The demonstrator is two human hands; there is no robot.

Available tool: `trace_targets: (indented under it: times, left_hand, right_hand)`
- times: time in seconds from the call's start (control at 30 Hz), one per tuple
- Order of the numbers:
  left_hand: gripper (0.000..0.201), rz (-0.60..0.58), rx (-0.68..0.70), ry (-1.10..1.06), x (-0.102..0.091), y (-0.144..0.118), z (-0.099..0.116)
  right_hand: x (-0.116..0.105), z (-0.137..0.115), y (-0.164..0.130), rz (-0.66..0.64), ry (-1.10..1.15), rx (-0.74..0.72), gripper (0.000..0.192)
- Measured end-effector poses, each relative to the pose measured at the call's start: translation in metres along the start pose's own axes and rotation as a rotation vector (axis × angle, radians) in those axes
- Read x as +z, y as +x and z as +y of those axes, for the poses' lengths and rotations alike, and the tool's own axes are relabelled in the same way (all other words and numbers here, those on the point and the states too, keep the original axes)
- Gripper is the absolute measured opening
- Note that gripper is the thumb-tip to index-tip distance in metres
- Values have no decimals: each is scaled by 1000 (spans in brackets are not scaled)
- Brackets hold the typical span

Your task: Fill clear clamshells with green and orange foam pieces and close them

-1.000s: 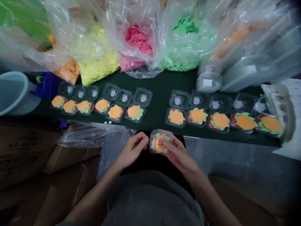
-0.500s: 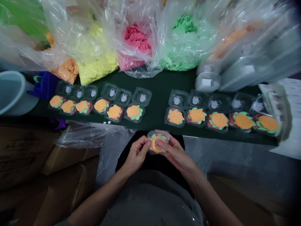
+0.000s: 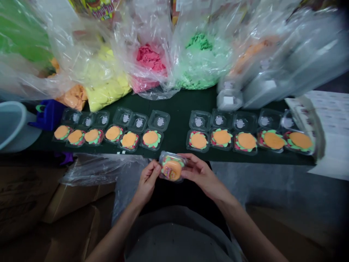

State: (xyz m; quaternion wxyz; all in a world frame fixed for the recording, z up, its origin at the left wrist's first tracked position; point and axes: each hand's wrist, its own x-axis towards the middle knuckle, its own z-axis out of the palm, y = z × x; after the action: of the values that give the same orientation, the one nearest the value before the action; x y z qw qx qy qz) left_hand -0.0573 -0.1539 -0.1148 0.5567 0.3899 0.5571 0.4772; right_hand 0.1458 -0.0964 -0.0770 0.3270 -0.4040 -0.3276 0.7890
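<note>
Both hands pinch one small clear box (image 3: 171,170) at centre frame: left hand (image 3: 147,180) at its left edge, right hand (image 3: 200,174) steadying the other side, held clear of the tabletop (image 3: 178,109).

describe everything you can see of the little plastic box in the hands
The small clear plastic box is closed and tilted, held just in front of the green table's near edge. Inside sit an orange disc over green and red scalloped pieces, with a small printed sticker. The left hand pinches its left side, the right hand its right.
</note>
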Motion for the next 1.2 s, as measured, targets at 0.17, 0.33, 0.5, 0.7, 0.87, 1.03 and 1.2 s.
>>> trace_targets:
  times: [0.17,0.33,0.5,0.7,0.87,1.03,1.2]
  left_hand:
    - [36,193,35,-69,8,-10,-29]
    - [34,167,32,10,11,-14,-29]
    - [33,148,43,-28,13,-5,-17]
    - [36,126,142,-15,13,15,7]
    - [34,103,-59,-367,33,20,26]
    - [37,137,-226,-558,43,20,38]
    - [36,182,-282,-632,43,20,43]
  right_hand:
    - [6,9,-6,144,104,-103,16]
    - [8,14,-7,197,134,-165,15]
    - [9,7,-6,216,138,-224,13]
    - [7,-11,-7,103,14,-395,6]
    - [5,-9,-5,60,182,-306,19]
    - [4,-4,-3,58,301,-267,12]
    - [4,-5,-4,62,268,-263,11]
